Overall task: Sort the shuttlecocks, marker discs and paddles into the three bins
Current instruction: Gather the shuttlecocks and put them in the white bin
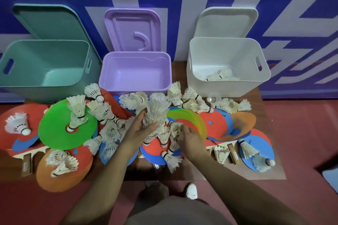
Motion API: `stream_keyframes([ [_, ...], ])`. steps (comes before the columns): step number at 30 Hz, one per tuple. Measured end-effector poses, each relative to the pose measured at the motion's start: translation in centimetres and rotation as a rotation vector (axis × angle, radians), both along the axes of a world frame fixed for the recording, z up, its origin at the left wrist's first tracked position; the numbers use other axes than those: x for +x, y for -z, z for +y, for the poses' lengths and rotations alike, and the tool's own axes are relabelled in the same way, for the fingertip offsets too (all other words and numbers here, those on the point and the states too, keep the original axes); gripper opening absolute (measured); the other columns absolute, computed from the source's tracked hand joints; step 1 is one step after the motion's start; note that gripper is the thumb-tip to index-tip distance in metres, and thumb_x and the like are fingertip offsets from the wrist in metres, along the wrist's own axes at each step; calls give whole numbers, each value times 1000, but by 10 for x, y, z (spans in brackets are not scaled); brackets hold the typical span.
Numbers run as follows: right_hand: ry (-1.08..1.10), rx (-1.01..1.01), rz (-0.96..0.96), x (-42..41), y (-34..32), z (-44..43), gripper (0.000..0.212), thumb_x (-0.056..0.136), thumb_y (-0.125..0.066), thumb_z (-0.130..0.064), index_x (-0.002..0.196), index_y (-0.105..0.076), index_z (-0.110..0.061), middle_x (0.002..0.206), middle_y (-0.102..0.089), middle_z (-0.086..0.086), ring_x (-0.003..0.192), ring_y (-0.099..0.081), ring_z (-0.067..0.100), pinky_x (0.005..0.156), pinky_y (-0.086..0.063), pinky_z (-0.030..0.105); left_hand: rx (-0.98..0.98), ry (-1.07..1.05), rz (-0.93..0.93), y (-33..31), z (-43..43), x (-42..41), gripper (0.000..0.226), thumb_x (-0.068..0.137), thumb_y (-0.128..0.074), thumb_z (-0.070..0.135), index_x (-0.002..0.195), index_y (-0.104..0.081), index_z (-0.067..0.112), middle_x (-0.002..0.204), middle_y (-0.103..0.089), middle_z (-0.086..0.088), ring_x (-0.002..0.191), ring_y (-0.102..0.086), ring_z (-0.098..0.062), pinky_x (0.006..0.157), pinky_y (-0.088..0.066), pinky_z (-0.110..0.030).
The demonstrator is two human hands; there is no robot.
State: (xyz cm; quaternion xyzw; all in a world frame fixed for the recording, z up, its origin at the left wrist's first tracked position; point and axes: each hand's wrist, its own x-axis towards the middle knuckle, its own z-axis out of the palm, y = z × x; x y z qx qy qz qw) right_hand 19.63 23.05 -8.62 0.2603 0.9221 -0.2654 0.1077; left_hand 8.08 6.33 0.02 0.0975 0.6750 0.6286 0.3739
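You held a nested stack of shuttlecocks [157, 107] upright in your left hand [140, 129], fingers curled round its lower skirts, above the middle of the low brown table [201, 173]. Your right hand [190, 139] sat just beside the stack's base with its fingers bent over a loose shuttlecock [175, 128]; whether it pinched that one could not be told through the blur. The stack was probably very light, but its white feather skirts looked brittle and easy to crush. It would be safer held low, near the rounded cork ends, and kept upright so the nested pieces did not slide apart. Around it lay more shuttlecocks, thin glossy plastic discs such as a flat green disc [54, 133], and flat paddles with red and blue faces and a pale wooden handle [234, 153]. Behind stood three smooth moulded bins, with lids propped against the wall: a teal bin [27, 87], a purple bin [135, 86] and a white bin [228, 87], the last holding a few shuttlecocks.
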Motion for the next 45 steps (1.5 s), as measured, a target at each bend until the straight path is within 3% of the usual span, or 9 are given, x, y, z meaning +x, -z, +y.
stream_keyframes([
  [3, 7, -87, 76, -2, -3, 6, 23, 88, -50, -5, 110, -51, -9, 91, -61, 14, 79, -58, 35, 57, -30, 33, 17, -56, -9, 2, -2, 18, 45, 85, -69, 19, 124, -54, 38, 126, -65, 11, 119, -59, -9, 96, -48, -24],
  [8, 50, -190, 280, 0, -26, 27, 7, 86, -59, -5, 88, -55, -10, 71, -57, 2, 63, -50, 21, 57, -38, 34, -92, -84, -4, 9, -5, 35, 77, 72, -75, 52, 141, -42, 38, 136, -55, 20, 129, -50, -7, 109, -39, -35],
  [10, 55, -217, 344, 1, -49, 39, 9, 85, -65, -8, 89, -57, -12, 66, -55, -5, 60, -50, 12, 57, -39, 23, -138, -107, 10, 8, -3, 36, 86, 66, -75, 64, 142, -39, 44, 140, -49, 24, 132, -46, -4, 112, -36, -37],
  [13, 103, -249, 434, -1, -89, 64, 11, 85, -68, -13, 91, -60, -16, 60, -45, -10, 56, -46, 3, 54, -34, 13, -129, -115, 55, 5, 10, 30, 78, 68, -74, 65, 137, -42, 49, 139, -51, 21, 130, -49, -5, 112, -38, -42],
  [17, 181, -309, 605, -9, -137, 106, 11, 86, -70, -17, 91, -62, -20, 62, -46, -5, 57, -44, 10, 55, -37, 21, -99, -94, 99, -12, 43, 10, 65, 74, -75, 55, 132, -47, 47, 132, -59, 16, 122, -57, -10, 107, -43, -46],
  [25, 341, -268, 854, -56, -208, 190, 10, 85, -69, -9, 89, -62, -15, 66, -54, 7, 56, -48, 7, 54, -40, 18, -170, 135, 456, -64, 167, -73, 63, 79, -74, 50, 134, -46, 42, 129, -56, 16, 115, -56, -5, 100, -47, -30],
  [31, 417, -212, 737, -85, -180, 241, 8, 87, -66, -12, 87, -63, -19, 80, -68, -2, 76, -66, 18, 70, -55, 35, -314, 344, 617, -55, 237, -119, 70, 77, -72, 57, 138, -41, 45, 144, -45, 14, 126, -44, -8, 93, -33, -23],
  [39, 424, -29, 371, -94, -119, 272, 5, 91, -58, -12, 91, -62, -11, 81, -63, 1, 76, -59, 21, 63, -42, 30, -611, 674, 906, -4, 303, -133, 75, 78, -63, 66, 142, -36, 37, 139, -51, -3, 121, -53, -24, 94, -47, -35],
  [45, 353, -107, 220, -86, -97, 269, 39, 91, -52, -16, 129, -58, -16, 90, -66, 4, 82, -60, 17, 75, -44, 24, -675, 856, 978, 12, 326, -118, 84, 80, -56, 70, 148, -23, 33, 139, -42, -9, 121, -51, -30, 97, -44, -42],
])
